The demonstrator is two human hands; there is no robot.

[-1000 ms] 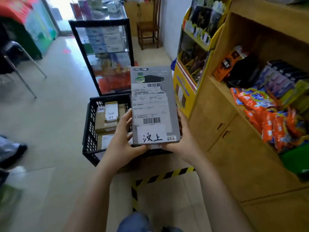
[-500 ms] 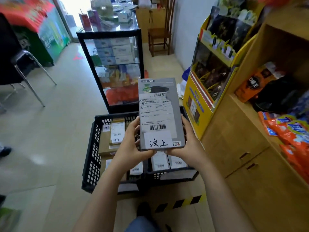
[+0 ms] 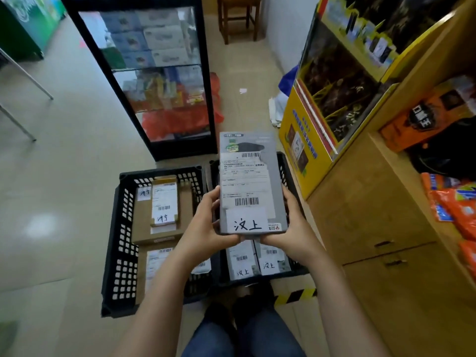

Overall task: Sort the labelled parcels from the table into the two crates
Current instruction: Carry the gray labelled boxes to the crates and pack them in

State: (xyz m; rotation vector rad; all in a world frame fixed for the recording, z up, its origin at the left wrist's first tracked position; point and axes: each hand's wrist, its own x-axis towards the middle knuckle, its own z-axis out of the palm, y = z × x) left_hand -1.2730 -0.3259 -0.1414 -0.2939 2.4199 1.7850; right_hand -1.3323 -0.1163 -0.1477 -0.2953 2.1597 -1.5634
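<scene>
A flat grey parcel (image 3: 251, 181) with a shipping label and a handwritten white sticker hangs over the right black crate (image 3: 286, 166). My left hand (image 3: 206, 222) grips its lower left edge, and my right hand (image 3: 291, 228) grips its lower right edge. Below it in that crate lie two grey parcels (image 3: 257, 261) with the same handwritten mark. The left black crate (image 3: 121, 228) on the floor holds brown cardboard parcels (image 3: 159, 210) with a different handwritten mark.
A black glass display cabinet (image 3: 154, 73) stands just behind the crates. A yellow display stand (image 3: 304, 145) and a wooden shelf unit (image 3: 386, 215) with snack packs close off the right. Yellow-black tape (image 3: 296, 296) marks the floor by my feet. Bare floor lies to the left.
The view has tilted down and drawn closer to the crates. Both hands still hold the grey parcel, which now sits lower, over the right crate.
</scene>
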